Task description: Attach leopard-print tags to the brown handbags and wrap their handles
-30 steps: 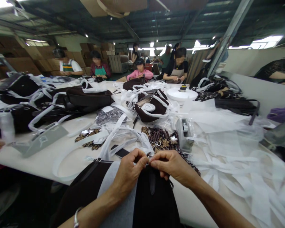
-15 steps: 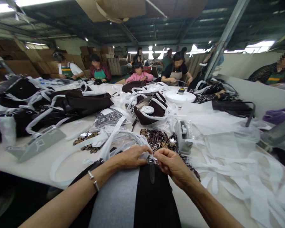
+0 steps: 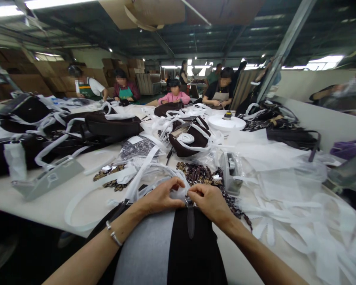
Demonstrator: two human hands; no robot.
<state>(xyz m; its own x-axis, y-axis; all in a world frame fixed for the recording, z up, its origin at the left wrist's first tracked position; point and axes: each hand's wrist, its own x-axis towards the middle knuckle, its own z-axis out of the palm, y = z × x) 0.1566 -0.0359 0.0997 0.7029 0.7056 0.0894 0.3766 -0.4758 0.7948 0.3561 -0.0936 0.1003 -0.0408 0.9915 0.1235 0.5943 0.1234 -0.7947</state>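
A black bag with a grey panel (image 3: 144, 245) lies at the table's near edge. At its top edge a dark leather tab (image 3: 190, 223) hangs from a metal ring. My left hand (image 3: 161, 196) rests over the bag's top, thumb and curved fingers apart, beside white wrapping (image 3: 180, 192). Just right of it, my right hand (image 3: 209, 202) is closed in a pinch above the ring. What its fingertips hold is too small to make out. Beyond the hands lie brown chains (image 3: 198, 174).
A grey tape dispenser (image 3: 230, 172) stands right of the chains, another dispenser (image 3: 50, 178) at left. White strips (image 3: 308, 233) spread over the right side. Dark bags (image 3: 112, 128) with wrapped handles fill the left; another bag (image 3: 188, 140) sits mid-table. Several co-workers sit across the table.
My left fingers have lifted and spread from the thumb. My right hand has shifted slightly left, over the ring. The leather tab hangs a little lower in view.
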